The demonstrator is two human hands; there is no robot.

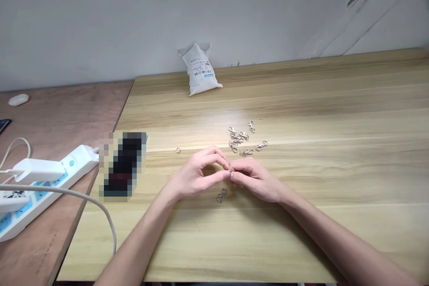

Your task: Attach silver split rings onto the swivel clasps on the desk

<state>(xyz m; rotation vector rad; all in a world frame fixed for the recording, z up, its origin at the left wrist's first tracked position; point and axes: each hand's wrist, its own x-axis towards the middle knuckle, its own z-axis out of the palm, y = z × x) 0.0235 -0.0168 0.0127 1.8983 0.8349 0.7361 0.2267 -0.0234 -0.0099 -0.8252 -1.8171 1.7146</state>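
Pale wood of the surface (311, 237) lies under both arms, and nearest to the view the left hand (194, 176) and the right hand (256, 181) come together at the fingertips. Each grip is closed in a small pinch on a tiny metal piece (229, 172), maybe a ring, but it is too small to tell surely. Just below the hands lies one swivel clasp (221, 195), and farther ahead is a loose group of swivel clasps (239, 140), with a single split ring (178, 150) apart on the left. Because the piece is so small, a little slip of the fingertips could drop it, and it could roll away on the smooth wood. A careless wrist could also push the clasps. Behind them a white sealed bag (200, 69) stands against the wall (214, 9), and a white power strip (78, 161) sits on the lower reddish board (43, 250) at left.
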